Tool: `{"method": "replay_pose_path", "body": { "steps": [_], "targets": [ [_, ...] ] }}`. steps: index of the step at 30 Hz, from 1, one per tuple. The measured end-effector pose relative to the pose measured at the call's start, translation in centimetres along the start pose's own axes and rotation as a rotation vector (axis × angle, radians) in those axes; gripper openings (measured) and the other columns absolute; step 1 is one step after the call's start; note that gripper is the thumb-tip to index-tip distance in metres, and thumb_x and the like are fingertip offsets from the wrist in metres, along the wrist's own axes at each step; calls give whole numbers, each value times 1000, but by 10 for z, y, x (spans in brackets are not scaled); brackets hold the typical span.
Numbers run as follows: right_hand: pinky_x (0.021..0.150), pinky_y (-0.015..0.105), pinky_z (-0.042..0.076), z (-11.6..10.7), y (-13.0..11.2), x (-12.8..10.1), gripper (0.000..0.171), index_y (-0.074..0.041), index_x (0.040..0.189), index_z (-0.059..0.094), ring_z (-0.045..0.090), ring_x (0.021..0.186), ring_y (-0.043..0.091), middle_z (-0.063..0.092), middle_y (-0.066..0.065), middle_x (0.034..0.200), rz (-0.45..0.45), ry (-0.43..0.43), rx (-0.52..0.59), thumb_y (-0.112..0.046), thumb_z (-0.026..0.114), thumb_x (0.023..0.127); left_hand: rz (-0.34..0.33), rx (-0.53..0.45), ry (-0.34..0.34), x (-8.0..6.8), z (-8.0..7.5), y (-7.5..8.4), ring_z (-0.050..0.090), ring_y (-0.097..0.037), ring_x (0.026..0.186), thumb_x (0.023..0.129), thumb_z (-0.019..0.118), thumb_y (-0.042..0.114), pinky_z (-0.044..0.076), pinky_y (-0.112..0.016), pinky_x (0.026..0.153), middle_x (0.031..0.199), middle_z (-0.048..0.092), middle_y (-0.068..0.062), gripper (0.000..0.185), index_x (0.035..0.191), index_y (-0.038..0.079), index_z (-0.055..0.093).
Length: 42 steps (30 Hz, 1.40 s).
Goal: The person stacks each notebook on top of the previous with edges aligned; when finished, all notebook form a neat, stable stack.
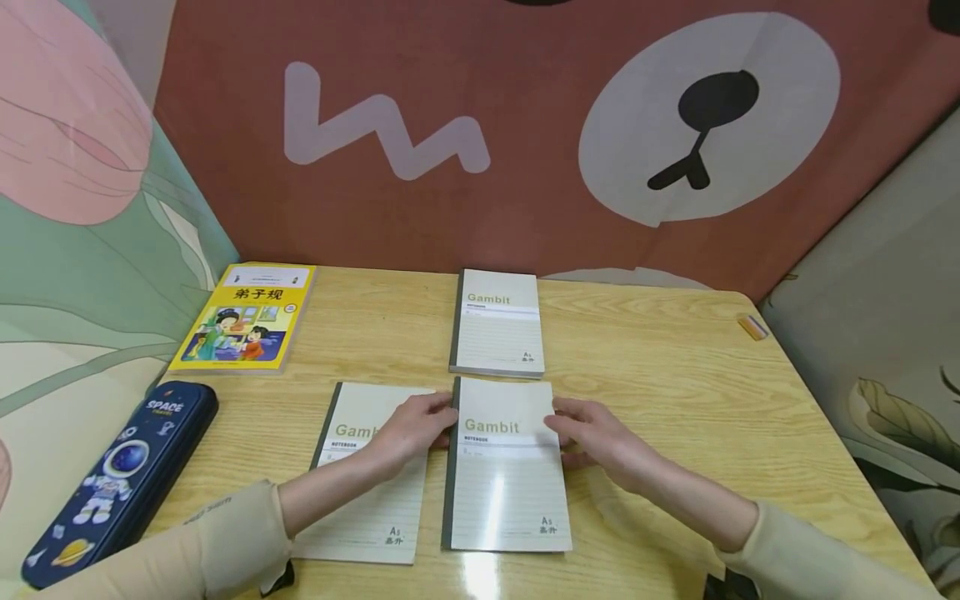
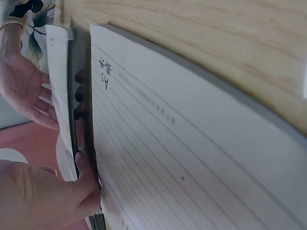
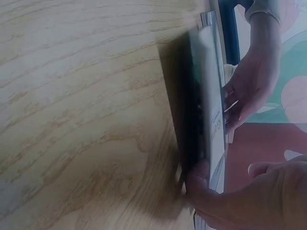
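Three grey-green "Gambit" notebooks lie on the wooden table (image 1: 675, 400). One notebook (image 1: 497, 325) sits at the back centre, a second notebook (image 1: 371, 492) at the front left, a third notebook (image 1: 506, 475) at the front centre. My left hand (image 1: 435, 421) reaches over the left notebook and holds the front-centre notebook by its dark spine. My right hand (image 1: 568, 427) holds its right edge. In the right wrist view this notebook's edge (image 3: 207, 96) is slightly raised, with shadow beneath and my right fingers (image 3: 201, 187) under it. The left wrist view shows the left notebook's lined cover (image 2: 192, 158) and my left thumb (image 2: 84, 165) at the spine.
A yellow picture book (image 1: 243, 317) lies at the back left. A dark blue "Space" pencil case (image 1: 112, 475) sits at the table's left edge. A small eraser (image 1: 752, 326) is at the back right. Printed cloth panels wall the table on three sides.
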State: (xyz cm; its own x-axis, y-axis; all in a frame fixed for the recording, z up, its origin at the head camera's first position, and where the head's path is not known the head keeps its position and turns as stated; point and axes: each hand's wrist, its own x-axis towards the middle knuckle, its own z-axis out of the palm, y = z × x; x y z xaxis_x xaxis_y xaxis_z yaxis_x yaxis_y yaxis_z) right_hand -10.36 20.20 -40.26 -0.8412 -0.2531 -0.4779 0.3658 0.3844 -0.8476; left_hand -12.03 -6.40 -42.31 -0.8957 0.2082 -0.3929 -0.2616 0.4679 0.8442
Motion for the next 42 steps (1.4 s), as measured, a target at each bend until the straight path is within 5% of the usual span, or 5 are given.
{"method": "replay_pose_path", "body": {
  "steps": [7, 13, 20, 30, 42],
  "targets": [
    [81, 35, 57, 0, 5, -1, 70, 10, 159, 20, 64, 111, 24, 51, 31, 145, -54, 23, -27, -8, 56, 101, 9, -43, -36, -1, -1, 2, 65, -16, 84, 96, 61, 10, 61, -32, 75, 109, 65, -12, 62, 154, 1, 43],
    [80, 35, 58, -2, 0, -3, 78, 6, 161, 19, 66, 102, 19, 43, 27, 153, -89, 70, -2, -1, 61, 95, 25, -98, -94, -2, -9, 9, 61, -17, 73, 95, 66, 12, 59, -33, 64, 105, 58, -10, 79, 164, 12, 26],
    [81, 34, 60, -11, -11, -1, 78, 1, 163, 18, 67, 92, 14, 38, 25, 158, -142, 76, -5, -3, 61, 98, 60, -118, -139, 2, -22, 18, 59, -16, 74, 97, 65, 9, 60, -33, 66, 109, 57, -12, 82, 165, 11, 20],
    [79, 29, 61, -25, -25, 11, 75, -2, 162, 23, 67, 89, 8, 42, 23, 153, -194, 112, 27, -4, 63, 99, 89, -112, -150, 15, -37, 31, 63, -18, 74, 99, 66, 12, 60, -30, 71, 110, 55, -11, 84, 166, 14, 16],
    [84, 26, 59, -35, -44, 33, 60, -3, 157, 39, 65, 104, 8, 53, 16, 139, -189, 215, 62, -11, 61, 102, 135, -98, -96, 36, -49, 54, 63, -16, 73, 100, 63, 11, 60, -28, 72, 112, 54, -10, 80, 166, 13, 18]
  ]
}}
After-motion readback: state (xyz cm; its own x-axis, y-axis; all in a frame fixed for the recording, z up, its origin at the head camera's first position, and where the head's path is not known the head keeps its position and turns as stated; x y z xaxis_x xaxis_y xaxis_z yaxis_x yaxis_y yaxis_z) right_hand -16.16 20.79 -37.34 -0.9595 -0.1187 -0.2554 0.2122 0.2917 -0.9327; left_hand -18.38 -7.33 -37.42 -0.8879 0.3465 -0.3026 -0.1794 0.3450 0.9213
